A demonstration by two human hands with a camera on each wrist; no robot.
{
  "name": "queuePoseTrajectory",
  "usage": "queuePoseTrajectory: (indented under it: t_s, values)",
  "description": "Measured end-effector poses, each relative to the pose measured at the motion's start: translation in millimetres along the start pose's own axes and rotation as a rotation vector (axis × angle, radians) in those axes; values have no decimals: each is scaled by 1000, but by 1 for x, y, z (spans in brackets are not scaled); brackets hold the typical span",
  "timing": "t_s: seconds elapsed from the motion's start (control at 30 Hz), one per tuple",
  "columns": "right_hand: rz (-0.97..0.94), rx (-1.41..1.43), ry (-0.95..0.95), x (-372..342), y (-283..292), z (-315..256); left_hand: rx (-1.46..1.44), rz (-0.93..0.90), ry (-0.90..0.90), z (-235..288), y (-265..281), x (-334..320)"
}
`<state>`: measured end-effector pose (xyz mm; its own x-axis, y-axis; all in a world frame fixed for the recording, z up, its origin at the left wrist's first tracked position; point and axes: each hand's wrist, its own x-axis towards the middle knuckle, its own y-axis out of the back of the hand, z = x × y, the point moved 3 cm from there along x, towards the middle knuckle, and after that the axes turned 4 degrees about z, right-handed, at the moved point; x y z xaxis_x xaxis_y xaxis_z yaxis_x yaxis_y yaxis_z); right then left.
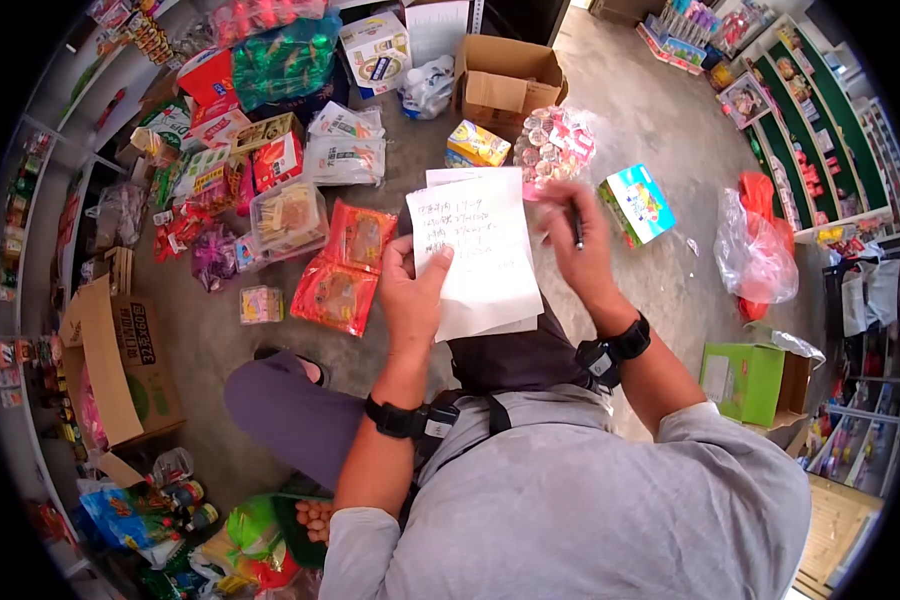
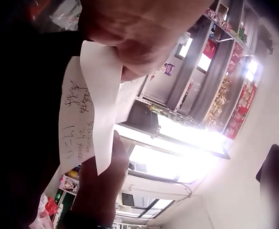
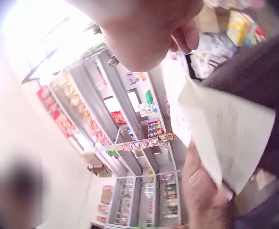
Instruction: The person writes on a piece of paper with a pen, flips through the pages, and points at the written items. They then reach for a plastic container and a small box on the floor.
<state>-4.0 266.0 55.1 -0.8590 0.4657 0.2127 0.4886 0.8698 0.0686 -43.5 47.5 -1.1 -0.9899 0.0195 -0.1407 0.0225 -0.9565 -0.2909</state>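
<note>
Handwritten sheets of white paper (image 1: pixel 480 260) are held over the lap by the left hand (image 1: pixel 415 290), its thumb on top at the left edge. Beside their right edge, the right hand (image 1: pixel 582 245) grips a dark pen (image 1: pixel 578 230), raised off the paper. In the left wrist view the left hand (image 2: pixel 144 33) holds the curled paper (image 2: pixel 103 100) with writing on it; the right hand (image 2: pixel 103 186) is beyond it. The right wrist view has the right hand (image 3: pixel 149 28) above the paper (image 3: pixel 225 129), and the left hand (image 3: pixel 201 191) at its lower edge.
On the floor lie red snack packets (image 1: pixel 345 265), a plastic tub of sticks (image 1: pixel 288 215), a yellow box (image 1: pixel 478 145) and a blue-green box (image 1: pixel 638 205). Open cartons (image 1: pixel 505 90) stand ahead, at the left (image 1: pixel 120 370) and at the right (image 1: pixel 745 383). Shelves line both sides.
</note>
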Motion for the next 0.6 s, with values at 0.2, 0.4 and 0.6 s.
queuePoseTrajectory:
  t_s: [0.2, 0.4, 0.6]
  values:
    - [-286, 145, 92, -1, -29, -60, 104, -20, 8, 6, -2, -9]
    - [-375, 239, -68, -17, -69, 0, 156, -32, 91, 3, -6, -31]
    - [-307, 304, -123, -20, -66, 2, 206, -55, 91, 2, 1, -18]
